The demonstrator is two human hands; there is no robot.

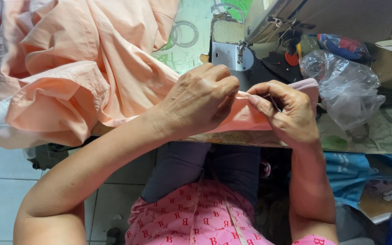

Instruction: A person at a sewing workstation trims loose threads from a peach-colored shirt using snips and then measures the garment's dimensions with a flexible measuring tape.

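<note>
The left hand (200,102) is closed, its fingertips pinching a folded edge of peach cloth (82,77). The right hand (286,111) is closed too, pinching the same edge just beside the left; a thin dark thing, too small to tell, crosses its fingers. The two hands touch at the fingertips, and the pinched strip of cloth runs between them and on under the right hand, where a paler pink end shows.

Both hands sit just in front of the sewing machine (268,27), below its needle plate (227,56). The rest of the cloth lies heaped left of the machine, spilling over the table (187,50) edge in broad folds. The table top, patterned green, shows between the heap and the machine.

Right of the machine lies a clear plastic bag (345,88), crumpled; what it holds cannot be told. Behind the bag, near the machine's body, sits a small blue and red thing. Lower, right of the machine and under the table edge, a blue bag (345,174) hangs. Below the hands are the person's dark leggings and pink patterned garment, over a tiled floor (1,181).
</note>
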